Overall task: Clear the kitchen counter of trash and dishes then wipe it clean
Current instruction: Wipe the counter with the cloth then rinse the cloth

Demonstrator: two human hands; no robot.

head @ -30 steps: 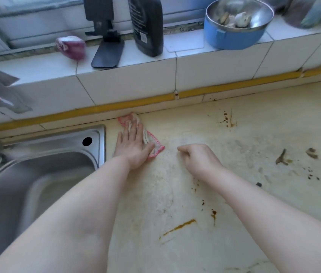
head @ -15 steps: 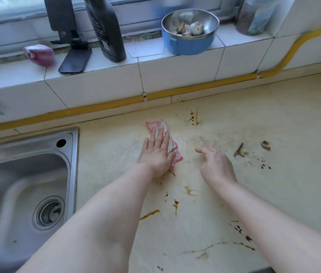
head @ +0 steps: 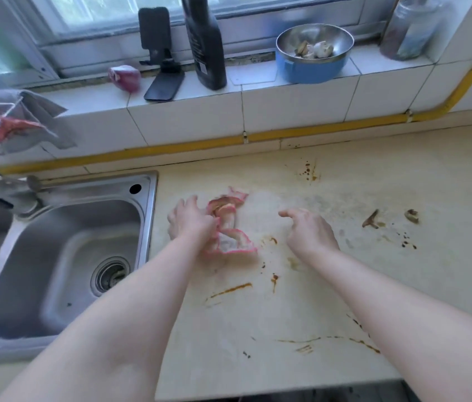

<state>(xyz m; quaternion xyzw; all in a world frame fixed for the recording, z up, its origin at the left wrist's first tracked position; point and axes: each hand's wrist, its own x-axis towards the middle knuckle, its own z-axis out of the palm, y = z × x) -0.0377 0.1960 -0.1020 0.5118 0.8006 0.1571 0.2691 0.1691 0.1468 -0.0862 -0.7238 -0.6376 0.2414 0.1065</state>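
The label on the bottle (head: 204, 44) is too blurred to read. The left hand (head: 192, 224) grips a bunched pink-edged cloth (head: 230, 227) on the cream counter (head: 345, 300), just right of the sink (head: 63, 256). The cloth's long axis runs near to far. The right hand (head: 310, 232), loosely curled, holds nothing. Brown stains (head: 230, 290) streak the counter below a tiled sill (head: 295, 108).

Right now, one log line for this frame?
phase: wiping | left hand: grips bunched cloth beside sink | right hand: empty, over counter | counter: brown stains unwiped
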